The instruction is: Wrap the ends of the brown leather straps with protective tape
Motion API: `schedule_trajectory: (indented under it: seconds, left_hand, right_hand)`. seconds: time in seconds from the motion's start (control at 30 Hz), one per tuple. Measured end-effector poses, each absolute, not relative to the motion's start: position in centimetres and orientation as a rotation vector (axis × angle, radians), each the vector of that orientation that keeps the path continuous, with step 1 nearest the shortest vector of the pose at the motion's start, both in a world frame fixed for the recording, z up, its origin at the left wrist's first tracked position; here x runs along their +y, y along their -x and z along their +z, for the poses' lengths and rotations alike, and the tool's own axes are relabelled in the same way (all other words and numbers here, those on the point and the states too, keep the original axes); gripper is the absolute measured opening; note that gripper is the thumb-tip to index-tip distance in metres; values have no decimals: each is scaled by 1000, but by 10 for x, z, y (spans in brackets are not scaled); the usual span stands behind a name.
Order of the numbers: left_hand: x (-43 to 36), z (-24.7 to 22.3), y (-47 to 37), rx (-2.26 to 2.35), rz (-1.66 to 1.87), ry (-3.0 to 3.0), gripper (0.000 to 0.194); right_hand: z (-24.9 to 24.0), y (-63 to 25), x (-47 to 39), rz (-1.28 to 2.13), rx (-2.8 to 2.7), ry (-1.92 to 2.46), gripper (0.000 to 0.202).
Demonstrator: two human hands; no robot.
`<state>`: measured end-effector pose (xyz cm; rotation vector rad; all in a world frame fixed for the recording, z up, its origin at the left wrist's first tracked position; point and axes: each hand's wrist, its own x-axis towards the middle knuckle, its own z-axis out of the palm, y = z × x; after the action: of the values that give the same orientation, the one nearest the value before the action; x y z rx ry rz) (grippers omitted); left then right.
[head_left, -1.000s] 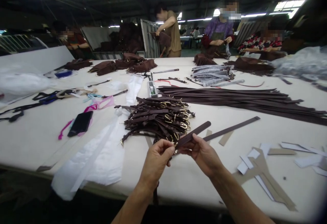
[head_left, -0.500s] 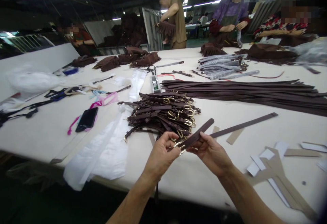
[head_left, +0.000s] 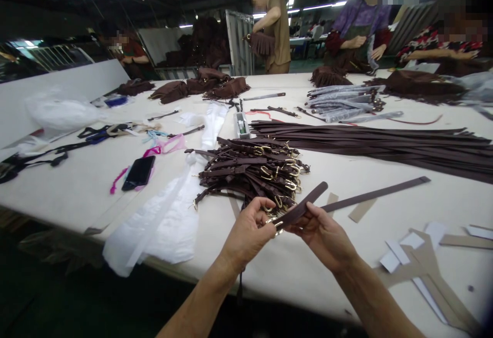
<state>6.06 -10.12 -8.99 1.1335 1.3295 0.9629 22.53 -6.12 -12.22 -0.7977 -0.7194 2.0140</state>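
Observation:
Pinched in my left hand (head_left: 248, 235) is the gold buckle (head_left: 279, 225) of a dark brown leather strap (head_left: 306, 204). My right hand (head_left: 325, 238) grips that strap just right of the buckle, thumb on top and fingers beneath. The strap's rounded end sticks up past my right thumb. Part of the buckle is hidden by my left fingers, so I cannot tell how far the strap runs through it. Right behind my hands lies a pile of brown buckled straps (head_left: 246, 166). A flat brown strap (head_left: 379, 193) extends to the right behind my right hand.
Long brown strips (head_left: 370, 143) lie beyond the pile, near plastic-wrapped straps (head_left: 341, 99). A phone (head_left: 138, 172) and white wrapping sheet (head_left: 165, 225) are on the left. Card scraps (head_left: 427, 261) lie at right. Co-workers stand across the table (head_left: 300, 281) among brown bags (head_left: 169, 91).
The whole scene has shifted slightly right in view as my head turned. Both hands keep their hold on the strap and buckle, with little visible movement.

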Motion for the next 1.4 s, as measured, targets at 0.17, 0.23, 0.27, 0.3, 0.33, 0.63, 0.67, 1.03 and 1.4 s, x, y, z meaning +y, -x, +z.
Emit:
schedule_trajectory:
  seconds: [0.17, 0.23, 0.27, 0.3, 0.33, 0.63, 0.67, 1.03, 1.4]
  left_hand:
    - [-102, -87, -63, 1410, 885, -1320, 33]
    - [-102, -86, -67, 1467, 867, -1401, 32]
    - [-101, -86, -70, 1503, 873, -1442, 30]
    - [-100, -86, -72, 1537, 893, -1483, 29]
    - [-99, -87, -74, 1563, 920, -1520, 27]
    - [-95, -87, -81, 1471, 909, -1722, 33]
    - [-94, -86, -82, 1461, 908, -1735, 33]
    - [-87, -98, -79, 1475, 904, -1692, 31]
    - [-91, -102, -84, 1510, 876, -1982, 31]
  right_hand:
    - [-110, -227, -76, 1553, -1251, 1016, 35]
    - [-104, -225, -86, 1252, -1508, 1154, 35]
    - [-102, -223, -91, 1109, -1604, 1190, 33]
    - [-101, -221, -95, 986, -1671, 1201, 32]
    - [-100, -218, -97, 894, -1709, 1196, 30]
    - [-103, -222, -89, 871, -1666, 1212, 34]
    - [-103, -221, -91, 836, -1683, 1189, 31]
    - [-125, -221, -89, 1226, -1309, 1124, 32]
    - [-124, -216, -90, 1175, -1254, 1184, 33]
